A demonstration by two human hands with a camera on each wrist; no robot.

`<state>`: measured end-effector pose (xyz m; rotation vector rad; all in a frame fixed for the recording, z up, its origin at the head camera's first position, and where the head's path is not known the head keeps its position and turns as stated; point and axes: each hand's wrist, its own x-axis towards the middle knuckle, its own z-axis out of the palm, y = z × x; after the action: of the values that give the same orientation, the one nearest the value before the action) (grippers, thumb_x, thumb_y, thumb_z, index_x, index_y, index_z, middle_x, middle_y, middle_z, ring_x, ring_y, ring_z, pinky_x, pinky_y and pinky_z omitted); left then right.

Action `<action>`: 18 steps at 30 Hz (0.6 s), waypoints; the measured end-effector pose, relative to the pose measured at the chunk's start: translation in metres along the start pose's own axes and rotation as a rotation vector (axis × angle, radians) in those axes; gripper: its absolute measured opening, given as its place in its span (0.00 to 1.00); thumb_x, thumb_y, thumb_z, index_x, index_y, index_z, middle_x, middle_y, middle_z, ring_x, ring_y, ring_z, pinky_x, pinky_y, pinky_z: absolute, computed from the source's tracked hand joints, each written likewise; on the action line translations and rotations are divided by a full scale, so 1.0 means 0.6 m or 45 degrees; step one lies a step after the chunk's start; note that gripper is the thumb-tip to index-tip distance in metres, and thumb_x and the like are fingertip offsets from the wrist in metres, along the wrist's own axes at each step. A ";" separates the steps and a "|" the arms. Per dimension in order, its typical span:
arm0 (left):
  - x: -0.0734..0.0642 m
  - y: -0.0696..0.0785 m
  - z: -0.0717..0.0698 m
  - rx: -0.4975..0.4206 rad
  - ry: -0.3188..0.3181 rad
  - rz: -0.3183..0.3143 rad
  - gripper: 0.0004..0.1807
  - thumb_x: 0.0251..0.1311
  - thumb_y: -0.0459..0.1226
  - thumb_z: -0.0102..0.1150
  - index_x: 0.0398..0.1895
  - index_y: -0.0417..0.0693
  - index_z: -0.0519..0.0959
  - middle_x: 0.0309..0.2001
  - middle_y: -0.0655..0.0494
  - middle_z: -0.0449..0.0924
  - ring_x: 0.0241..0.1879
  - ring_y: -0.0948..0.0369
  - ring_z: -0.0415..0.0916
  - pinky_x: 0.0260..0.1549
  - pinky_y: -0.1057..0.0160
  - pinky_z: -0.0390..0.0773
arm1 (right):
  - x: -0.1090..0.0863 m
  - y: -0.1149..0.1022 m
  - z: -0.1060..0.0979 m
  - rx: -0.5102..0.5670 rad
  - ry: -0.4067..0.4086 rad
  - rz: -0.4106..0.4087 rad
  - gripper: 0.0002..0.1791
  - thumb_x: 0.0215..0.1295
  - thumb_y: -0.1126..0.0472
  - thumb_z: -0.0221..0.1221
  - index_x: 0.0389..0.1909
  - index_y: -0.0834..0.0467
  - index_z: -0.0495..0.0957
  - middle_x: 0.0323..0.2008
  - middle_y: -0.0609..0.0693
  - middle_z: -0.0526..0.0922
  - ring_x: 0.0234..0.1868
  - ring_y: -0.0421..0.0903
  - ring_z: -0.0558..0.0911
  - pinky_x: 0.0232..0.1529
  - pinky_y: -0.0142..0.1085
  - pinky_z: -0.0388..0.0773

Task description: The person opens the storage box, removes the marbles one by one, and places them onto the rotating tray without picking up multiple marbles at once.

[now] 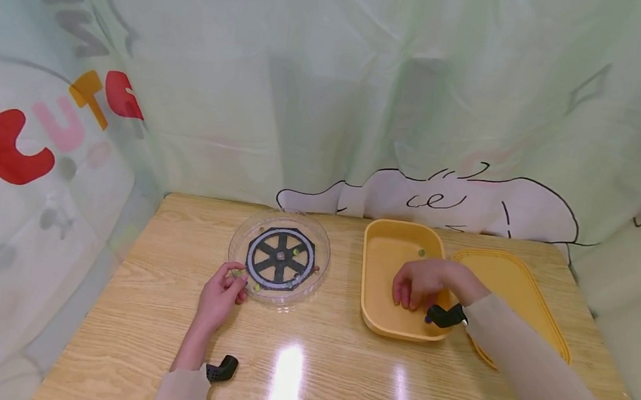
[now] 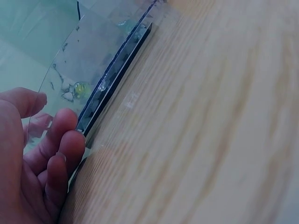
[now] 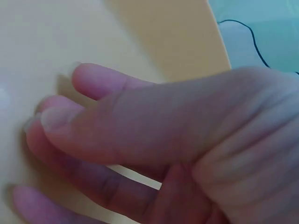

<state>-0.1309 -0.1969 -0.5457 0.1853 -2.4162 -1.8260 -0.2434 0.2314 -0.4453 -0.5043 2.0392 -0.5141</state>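
Observation:
A clear round dish [image 1: 319, 281] stands on the table at the left, with a black six-spoked wheel shape with a pale ring [image 1: 262, 241] in it. Several small glass marbles [image 1: 295, 251] lie about inside it. My left hand [image 1: 220, 297] grips its near-left rim, and in the left wrist view the curled fingers [image 2: 70, 133] are against the see-through wall. My right hand [image 1: 420, 281] reaches down into a yellow tub [image 1: 369, 319], fingertips at its floor. Thumb and fingertips come together there; anything between them is hidden. A green marble [image 1: 422, 252] lies near the tub's far end.
A flat yellow lid [image 1: 500, 277] lies right of the tub, partly under the right forearm. A small blue thing [image 1: 428, 319] shows by the right wrist's black camera [image 1: 446, 316]. Printed curtains [image 1: 337, 97] hang behind the wooden table [image 1: 337, 371].

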 end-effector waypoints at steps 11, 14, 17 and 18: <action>0.000 -0.001 0.002 0.010 0.001 0.003 0.11 0.71 0.38 0.58 0.53 0.49 0.76 0.20 0.50 0.77 0.21 0.56 0.76 0.25 0.64 0.78 | -0.008 -0.004 0.027 0.053 -0.055 0.018 0.11 0.52 0.75 0.66 0.35 0.59 0.81 0.30 0.52 0.82 0.27 0.46 0.79 0.28 0.39 0.81; 0.001 0.000 0.002 0.009 0.003 0.001 0.11 0.71 0.38 0.58 0.53 0.49 0.76 0.20 0.50 0.77 0.21 0.56 0.77 0.25 0.64 0.78 | -0.010 -0.004 0.035 0.056 -0.067 0.020 0.11 0.52 0.75 0.67 0.35 0.59 0.81 0.30 0.52 0.83 0.26 0.46 0.79 0.26 0.37 0.81; 0.000 0.000 0.000 0.009 0.005 -0.003 0.11 0.71 0.38 0.58 0.53 0.50 0.76 0.20 0.50 0.77 0.22 0.56 0.77 0.25 0.64 0.78 | -0.011 -0.005 0.039 0.066 -0.076 0.031 0.11 0.52 0.75 0.67 0.35 0.59 0.81 0.30 0.52 0.83 0.25 0.46 0.79 0.25 0.35 0.80; 0.001 -0.001 -0.001 0.008 0.005 -0.003 0.11 0.71 0.38 0.58 0.53 0.50 0.76 0.21 0.50 0.77 0.22 0.56 0.77 0.25 0.64 0.78 | -0.011 -0.006 0.041 0.074 -0.080 0.036 0.12 0.52 0.76 0.66 0.35 0.59 0.81 0.30 0.52 0.83 0.25 0.46 0.79 0.25 0.35 0.80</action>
<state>-0.1311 -0.1978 -0.5459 0.1926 -2.4207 -1.8171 -0.2186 0.2282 -0.4501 -0.4514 1.9629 -0.5323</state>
